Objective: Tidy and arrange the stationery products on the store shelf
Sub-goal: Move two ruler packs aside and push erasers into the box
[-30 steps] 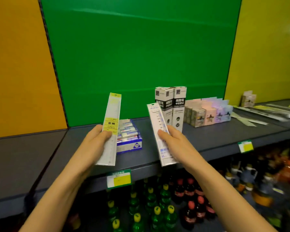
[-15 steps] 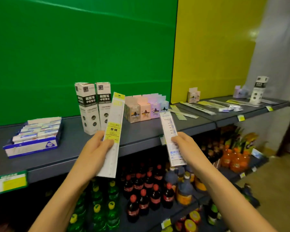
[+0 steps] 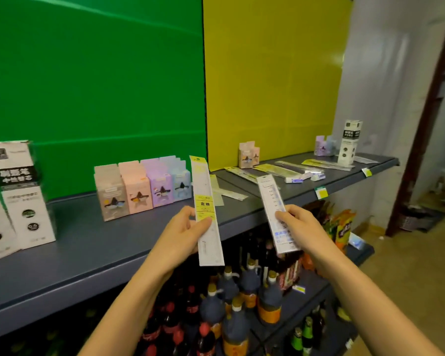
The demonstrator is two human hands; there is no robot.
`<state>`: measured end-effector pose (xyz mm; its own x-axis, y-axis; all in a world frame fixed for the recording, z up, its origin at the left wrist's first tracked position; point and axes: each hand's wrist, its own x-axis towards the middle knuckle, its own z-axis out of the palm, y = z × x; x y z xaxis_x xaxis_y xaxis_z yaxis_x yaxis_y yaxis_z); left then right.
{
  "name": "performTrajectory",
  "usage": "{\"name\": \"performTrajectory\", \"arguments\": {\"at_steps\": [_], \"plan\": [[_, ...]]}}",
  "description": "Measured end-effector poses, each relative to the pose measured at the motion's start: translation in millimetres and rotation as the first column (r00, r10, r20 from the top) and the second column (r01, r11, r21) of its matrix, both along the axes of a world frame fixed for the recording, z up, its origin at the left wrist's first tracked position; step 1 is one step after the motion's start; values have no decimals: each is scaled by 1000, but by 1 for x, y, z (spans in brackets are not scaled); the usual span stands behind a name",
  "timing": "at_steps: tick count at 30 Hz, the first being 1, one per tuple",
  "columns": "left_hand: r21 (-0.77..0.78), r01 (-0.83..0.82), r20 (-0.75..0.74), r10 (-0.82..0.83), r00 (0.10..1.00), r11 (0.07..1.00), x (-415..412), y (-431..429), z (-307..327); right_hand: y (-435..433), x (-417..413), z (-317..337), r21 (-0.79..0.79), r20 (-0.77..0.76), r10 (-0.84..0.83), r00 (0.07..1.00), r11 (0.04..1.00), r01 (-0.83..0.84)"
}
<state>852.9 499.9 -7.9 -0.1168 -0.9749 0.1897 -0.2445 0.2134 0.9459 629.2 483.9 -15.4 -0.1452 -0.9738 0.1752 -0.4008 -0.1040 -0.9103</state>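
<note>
My left hand [image 3: 183,233] grips a long packaged ruler with a yellow label [image 3: 206,201], held upright in front of the grey shelf [image 3: 93,250]. My right hand [image 3: 299,226] grips a shorter packaged ruler with blue print [image 3: 274,201], tilted slightly left. Behind them stands a row of pastel boxes [image 3: 141,191]. Two tall white and black boxes [image 3: 18,199] stand at the far left. More packaged rulers [image 3: 283,170] lie flat on the right section under the yellow panel, beside loose erasers [image 3: 306,177].
A small pastel box [image 3: 248,154] and a tall white box [image 3: 350,142] stand further along the right section. Price tags [image 3: 321,192] hang on the shelf edge. Dark bottles [image 3: 231,299] fill the lower shelf. An open floor and doorway [image 3: 421,227] lie to the right.
The view has swung further right along the shelf, so the blue eraser box has left the frame. Both hands have moved right with their rulers, toward the yellow-backed section.
</note>
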Motion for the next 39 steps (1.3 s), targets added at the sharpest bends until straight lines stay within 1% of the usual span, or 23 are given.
{"name": "performTrajectory", "arguments": {"at_steps": [5, 7, 11, 14, 19, 24, 29, 32, 36, 39], "plan": [[-17, 24, -19, -25, 1000, 1000, -56, -76, 9, -62, -66, 18, -3, -23, -32, 999, 999, 32], [-33, 25, -4, -25, 1000, 999, -75, -102, 12, -85, -88, 23, -11, -30, -36, 999, 999, 36], [-75, -5, 64, 10, 998, 997, -114, -142, 17, -130, -128, 28, -7, -70, -40, 997, 999, 39], [-93, -52, 129, 64, 990, 994, -136, -166, 16, -163, -153, 34, -13, -67, -36, 997, 999, 35], [-98, -152, 212, 170, 962, 984, -165, -192, 16, -223, -189, 40, -24, -90, 46, 995, 999, -49], [-91, -276, 208, 290, 934, 957, -182, -222, 16, -282, -215, 48, -60, -96, 151, 984, 986, -157], [-41, -427, 228, 425, 876, 903, -201, -254, 17, -337, -244, 55, -14, -180, 256, 950, 965, -262], [7, -510, 265, 490, 830, 860, -209, -270, 16, -367, -261, 56, -1, -180, 286, 941, 957, -291], [-14, -591, 338, 560, 757, 807, -218, -284, 17, -395, -277, 53, 28, -255, 336, 907, 940, -340], [-33, -624, 379, 587, 715, 781, -223, -292, 19, -412, -285, 54, 5, -299, 327, 896, 940, -341]]}}
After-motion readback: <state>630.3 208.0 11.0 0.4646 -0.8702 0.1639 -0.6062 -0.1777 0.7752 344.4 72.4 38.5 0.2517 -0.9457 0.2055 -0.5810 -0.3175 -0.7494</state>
